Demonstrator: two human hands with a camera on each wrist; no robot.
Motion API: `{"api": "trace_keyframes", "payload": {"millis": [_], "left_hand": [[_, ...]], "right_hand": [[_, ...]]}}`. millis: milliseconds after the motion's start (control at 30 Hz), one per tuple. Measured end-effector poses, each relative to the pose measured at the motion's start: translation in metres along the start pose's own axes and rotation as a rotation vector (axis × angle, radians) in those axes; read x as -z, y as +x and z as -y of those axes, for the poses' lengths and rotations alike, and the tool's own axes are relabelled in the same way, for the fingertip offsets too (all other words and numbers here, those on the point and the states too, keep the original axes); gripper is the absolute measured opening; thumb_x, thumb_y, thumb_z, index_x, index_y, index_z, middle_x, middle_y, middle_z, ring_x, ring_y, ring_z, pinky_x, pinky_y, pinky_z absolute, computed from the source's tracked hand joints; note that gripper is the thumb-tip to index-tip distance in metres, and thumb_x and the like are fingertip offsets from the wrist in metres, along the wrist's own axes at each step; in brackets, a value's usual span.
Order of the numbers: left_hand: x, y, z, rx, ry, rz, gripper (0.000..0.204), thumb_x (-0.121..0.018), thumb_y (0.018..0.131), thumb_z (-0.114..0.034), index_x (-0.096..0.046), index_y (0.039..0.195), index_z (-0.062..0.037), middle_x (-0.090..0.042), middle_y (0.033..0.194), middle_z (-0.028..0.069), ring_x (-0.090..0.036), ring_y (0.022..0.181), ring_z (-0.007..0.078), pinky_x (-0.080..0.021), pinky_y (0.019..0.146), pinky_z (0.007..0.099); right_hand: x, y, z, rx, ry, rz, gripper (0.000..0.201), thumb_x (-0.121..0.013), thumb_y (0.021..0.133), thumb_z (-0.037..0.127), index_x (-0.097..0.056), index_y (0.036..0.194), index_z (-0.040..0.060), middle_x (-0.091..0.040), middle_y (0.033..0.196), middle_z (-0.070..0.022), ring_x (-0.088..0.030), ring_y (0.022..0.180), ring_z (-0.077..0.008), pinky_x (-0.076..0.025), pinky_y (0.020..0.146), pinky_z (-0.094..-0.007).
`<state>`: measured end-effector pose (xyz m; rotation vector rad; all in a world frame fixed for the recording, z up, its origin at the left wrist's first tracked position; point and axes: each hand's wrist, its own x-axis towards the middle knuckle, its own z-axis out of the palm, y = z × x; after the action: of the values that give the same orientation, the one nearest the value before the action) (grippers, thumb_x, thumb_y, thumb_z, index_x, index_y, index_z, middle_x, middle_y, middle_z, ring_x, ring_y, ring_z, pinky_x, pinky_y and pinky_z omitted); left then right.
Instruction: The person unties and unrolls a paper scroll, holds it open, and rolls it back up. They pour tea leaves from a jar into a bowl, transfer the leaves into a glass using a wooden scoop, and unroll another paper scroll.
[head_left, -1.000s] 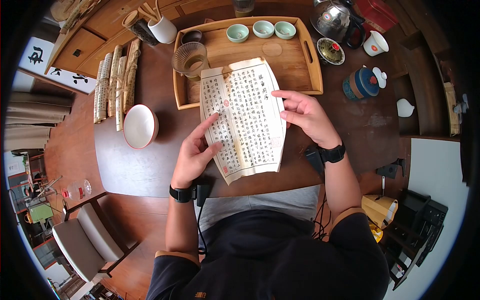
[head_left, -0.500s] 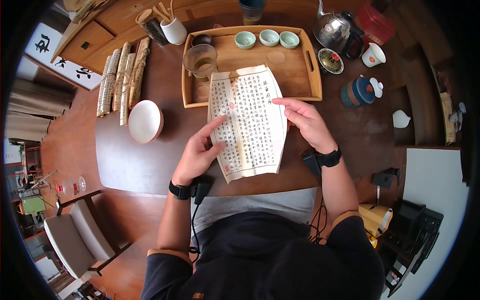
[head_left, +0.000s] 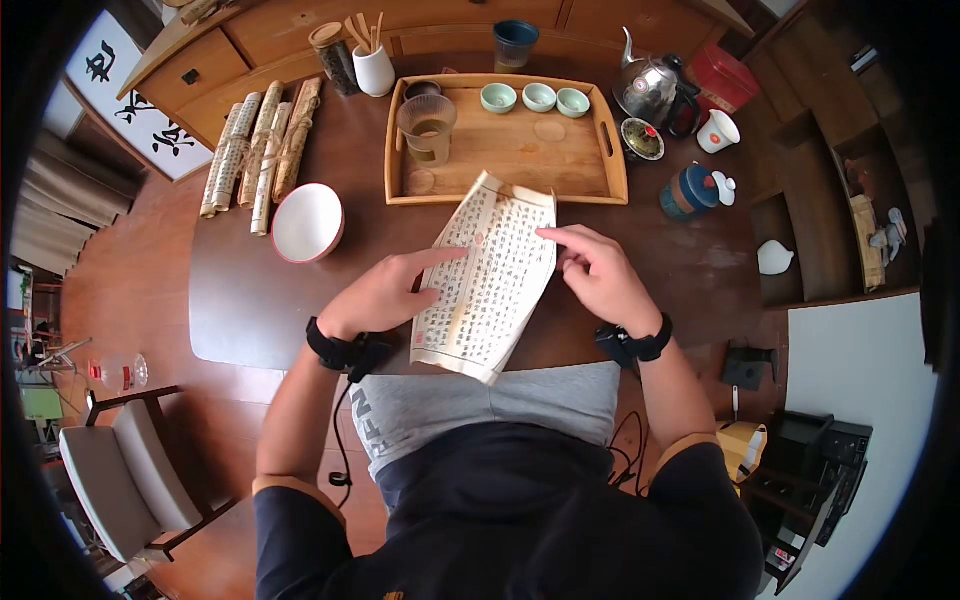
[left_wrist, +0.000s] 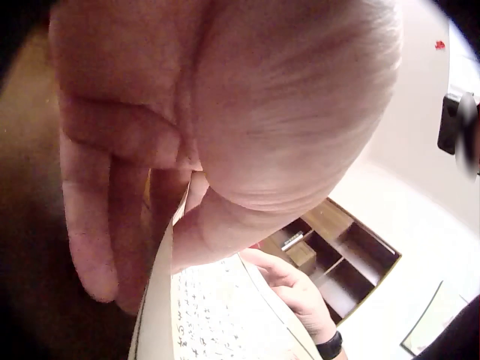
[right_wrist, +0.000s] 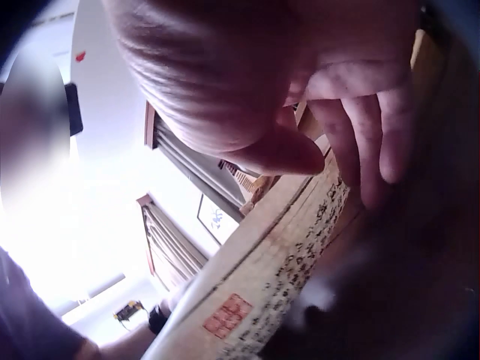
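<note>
A curved paper sheet [head_left: 490, 285] with columns of handwriting hangs tilted over the table's front edge, its top leaning right in the head view. My left hand [head_left: 385, 290] pinches its left edge, index finger across the written face; in the left wrist view the sheet [left_wrist: 206, 315] passes between thumb and fingers of that hand [left_wrist: 225, 112]. At the upper right edge, my right hand [head_left: 600, 275] holds the sheet with bent thumb and extended index finger. The right wrist view shows a red seal on the sheet [right_wrist: 262, 277], near the thumb of the right hand [right_wrist: 277, 97].
A wooden tray [head_left: 500, 197] with small cups and a ribbed glass [head_left: 428, 135] lies beyond the sheet. Left of it are a white bowl [head_left: 308, 222] and tied scrolls [head_left: 262, 150]. A kettle [head_left: 652, 92], lidded bowl [head_left: 642, 140] and blue jar [head_left: 688, 193] stand right.
The sheet has turned, its top swinging right and its lower end left. My left hand has moved left with it. The whole head view has shifted, and both hands remain at the sheet.
</note>
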<state>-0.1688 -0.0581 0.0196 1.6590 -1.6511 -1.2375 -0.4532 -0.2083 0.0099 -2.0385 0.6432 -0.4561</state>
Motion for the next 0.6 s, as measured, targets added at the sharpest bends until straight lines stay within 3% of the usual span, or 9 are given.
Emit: {"api": "trace_keyframes", "payload": {"millis": [67,133,167,233,333,400,500,600], "left_hand": [[0.004,-0.006,0.003,-0.066,0.055,0.025,0.066,-0.062,0.081,0.003,-0.053,0.146,-0.0091,-0.068,0.127,0.0172,-0.068,0.095,0.0219,-0.052,0.088,0.0361],[0.009,-0.009,0.002,-0.175,0.168,0.023,0.064,-0.057,0.079,0.004,-0.057,0.141,-0.0088,-0.07,0.118,0.0215,-0.07,0.09,0.0328,-0.054,0.083,0.042],[0.01,-0.007,-0.002,-0.174,0.18,0.012,0.064,-0.057,0.079,0.004,-0.057,0.141,-0.0088,-0.07,0.118,0.0215,-0.07,0.09,0.0328,-0.054,0.083,0.042],[0.008,-0.002,-0.013,-0.245,0.485,-0.007,0.059,-0.055,0.076,0.004,-0.063,0.133,-0.0091,-0.072,0.104,0.0223,-0.069,0.084,0.0394,-0.055,0.078,0.047],[-0.001,0.003,-0.009,-0.312,0.598,-0.15,0.054,-0.055,0.075,0.003,-0.067,0.126,-0.01,-0.071,0.091,0.0225,-0.067,0.078,0.042,-0.056,0.075,0.0494],[-0.006,0.001,-0.012,-0.309,0.657,-0.187,0.05,-0.06,0.077,0.0,-0.067,0.126,-0.0109,-0.071,0.1,0.0218,-0.069,0.082,0.039,-0.057,0.076,0.0474],[-0.015,-0.006,-0.009,-0.409,0.645,-0.3,0.048,-0.071,0.082,-0.012,-0.064,0.13,-0.009,-0.062,0.133,0.0186,-0.067,0.102,0.0369,-0.056,0.088,0.0435],[-0.03,-0.026,-0.019,-0.43,0.714,-0.459,0.049,-0.074,0.082,-0.014,-0.065,0.129,-0.009,-0.059,0.137,0.0193,-0.061,0.116,0.0389,-0.051,0.099,0.0448]], "right_hand": [[-0.016,-0.013,0.017,0.104,-0.225,-0.144,0.044,-0.064,0.082,-0.005,-0.068,0.124,0.0084,-0.06,0.107,-0.0126,-0.06,0.082,-0.0285,-0.052,0.08,-0.0371],[-0.022,-0.015,0.025,0.116,-0.29,-0.146,0.04,-0.071,0.079,-0.001,-0.072,0.117,0.0105,-0.057,0.114,-0.0123,-0.058,0.095,-0.0314,-0.051,0.086,-0.0408],[-0.025,-0.02,0.028,0.166,-0.42,-0.187,0.036,-0.074,0.077,0.002,-0.075,0.112,0.0111,-0.057,0.117,-0.012,-0.056,0.101,-0.0323,-0.048,0.09,-0.0418],[-0.033,-0.026,0.033,0.255,-0.592,-0.276,0.021,-0.081,0.073,0.011,-0.079,0.094,0.0116,-0.056,0.123,-0.0111,-0.049,0.116,-0.0339,-0.041,0.098,-0.0456],[-0.039,-0.031,0.041,0.284,-0.62,-0.225,0.017,-0.081,0.074,0.014,-0.079,0.091,0.0109,-0.057,0.125,-0.011,-0.049,0.118,-0.0327,-0.039,0.099,-0.0457],[-0.043,-0.033,0.035,0.307,-0.608,-0.214,0.013,-0.081,0.076,0.017,-0.078,0.087,0.011,-0.06,0.123,-0.0093,-0.05,0.119,-0.0315,-0.037,0.099,-0.045],[-0.048,-0.035,0.023,0.328,-0.57,-0.224,0.007,-0.075,0.083,0.016,-0.075,0.085,0.0089,-0.066,0.108,-0.0068,-0.055,0.112,-0.0283,-0.037,0.098,-0.0435],[-0.05,-0.037,0.019,0.318,-0.52,-0.225,0.008,-0.072,0.087,0.016,-0.073,0.086,0.0073,-0.067,0.102,-0.0066,-0.057,0.107,-0.0272,-0.038,0.096,-0.0429]]}}
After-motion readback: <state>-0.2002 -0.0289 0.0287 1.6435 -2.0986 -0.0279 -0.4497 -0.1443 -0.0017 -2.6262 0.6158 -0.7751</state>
